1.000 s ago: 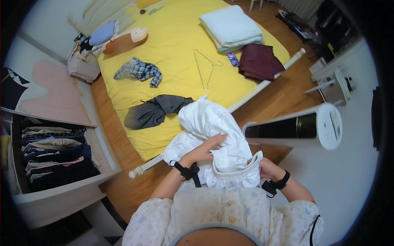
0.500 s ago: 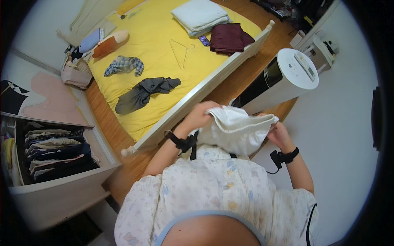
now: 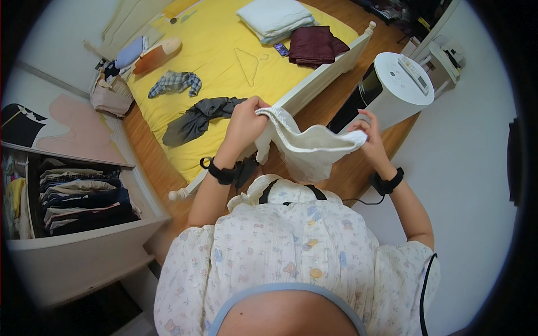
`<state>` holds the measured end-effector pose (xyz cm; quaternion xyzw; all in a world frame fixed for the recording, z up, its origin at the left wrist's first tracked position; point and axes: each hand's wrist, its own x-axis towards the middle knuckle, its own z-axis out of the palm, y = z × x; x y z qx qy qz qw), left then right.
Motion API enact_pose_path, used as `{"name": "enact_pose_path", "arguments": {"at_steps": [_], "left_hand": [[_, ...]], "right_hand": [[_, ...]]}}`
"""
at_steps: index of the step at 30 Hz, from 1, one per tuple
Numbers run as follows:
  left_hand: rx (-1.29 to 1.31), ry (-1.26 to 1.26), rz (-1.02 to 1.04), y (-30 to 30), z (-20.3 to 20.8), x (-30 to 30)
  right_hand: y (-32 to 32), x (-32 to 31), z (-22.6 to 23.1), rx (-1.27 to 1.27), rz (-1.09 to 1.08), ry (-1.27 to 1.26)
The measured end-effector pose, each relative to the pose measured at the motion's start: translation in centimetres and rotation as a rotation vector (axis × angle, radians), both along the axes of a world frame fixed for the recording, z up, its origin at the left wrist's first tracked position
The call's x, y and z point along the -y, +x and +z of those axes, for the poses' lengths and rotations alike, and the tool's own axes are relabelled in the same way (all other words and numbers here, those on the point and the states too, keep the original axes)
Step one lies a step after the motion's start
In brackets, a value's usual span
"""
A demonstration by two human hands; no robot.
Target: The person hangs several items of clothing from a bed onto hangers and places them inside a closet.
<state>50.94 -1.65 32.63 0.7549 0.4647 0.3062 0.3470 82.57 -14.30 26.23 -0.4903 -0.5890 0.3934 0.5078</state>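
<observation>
White pants [image 3: 311,147] hang in front of me, with a gathered waistband stretched between my hands. My left hand [image 3: 246,124] is closed on the waistband's left end, above the bed's footboard. At the other end, my right hand [image 3: 370,140] pinches the band with thumb and fingers, one finger raised. The lower part of the pants drops towards the floor and partly folds out of sight. Beyond my left hand, dark grey clothing [image 3: 196,120] lies crumpled on the yellow bed [image 3: 224,73].
On the bed lie a plaid shirt [image 3: 174,84], a hanger [image 3: 247,66], a phone [image 3: 281,50], folded maroon cloth [image 3: 314,46] and a white quilt [image 3: 274,19]. A tall white appliance [image 3: 400,84] stands right of the footboard [image 3: 325,78]. An open drawer [image 3: 84,196] of clothes is at left.
Both hands have risen and moved away from my body, carrying the pants. The waistband is now spread wider, and the fabric hangs down more freely.
</observation>
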Motion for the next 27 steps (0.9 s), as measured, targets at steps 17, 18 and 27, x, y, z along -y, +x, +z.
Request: {"name": "enact_pose_path", "arguments": {"at_steps": [17,18,27], "left_hand": [[-0.161,-0.106,0.071,-9.5,4.0,2.8],[-0.122,-0.137,0.106,-9.9,4.0,3.1],[0.129,-0.125,0.294,-14.9,5.9,0.4]], "right_hand": [[-5.3,-1.5,5.1,0.045,0.273,-0.065],[-5.5,-1.9,5.1,0.115,0.293,-0.074],[-9.6,-13.2,9.4,0.096,0.287,-0.099]]}}
